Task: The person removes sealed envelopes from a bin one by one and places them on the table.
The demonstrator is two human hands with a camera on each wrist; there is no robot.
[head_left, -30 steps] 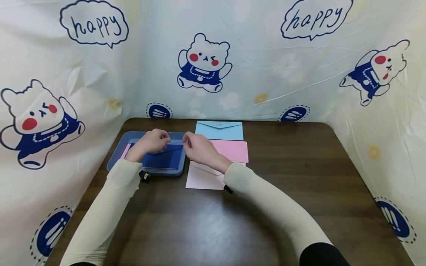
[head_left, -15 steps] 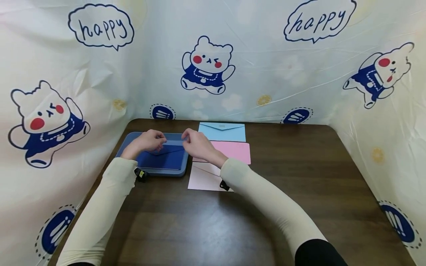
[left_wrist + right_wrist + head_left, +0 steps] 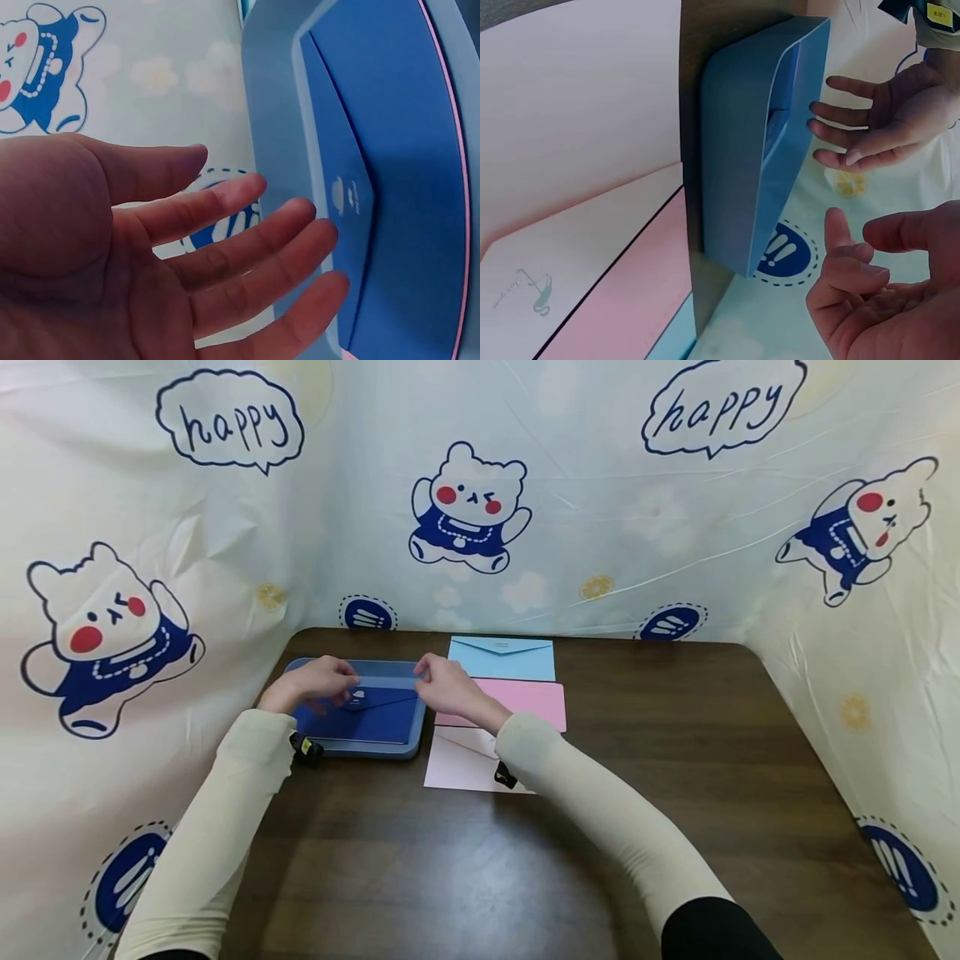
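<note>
A dark blue envelope [image 3: 375, 724] lies flap side up in the blue-grey tray [image 3: 393, 669] on the table's left. Above the tray's left part my left hand [image 3: 315, 682] hovers with spread, loosely bent fingers and nothing in them; its palm [image 3: 67, 247] shows in the left wrist view. My right hand [image 3: 452, 689] is over the tray's right edge, its fingers [image 3: 847, 274] loosely curled and the thumb apart from them, holding nothing. In the left wrist view a thin pink edge [image 3: 456, 112] runs along the blue envelope's border.
Right of the tray, a light blue envelope [image 3: 517, 664], a pink envelope [image 3: 528, 703] and a pale pink envelope [image 3: 453, 767] lie in a column, partly under my right arm. A printed curtain [image 3: 600, 510] encloses the brown wooden table [image 3: 660, 760].
My left hand has moved left over the tray, uncovering more of the dark blue envelope's flap. The right hand has hardly moved. The head view has shifted slightly.
</note>
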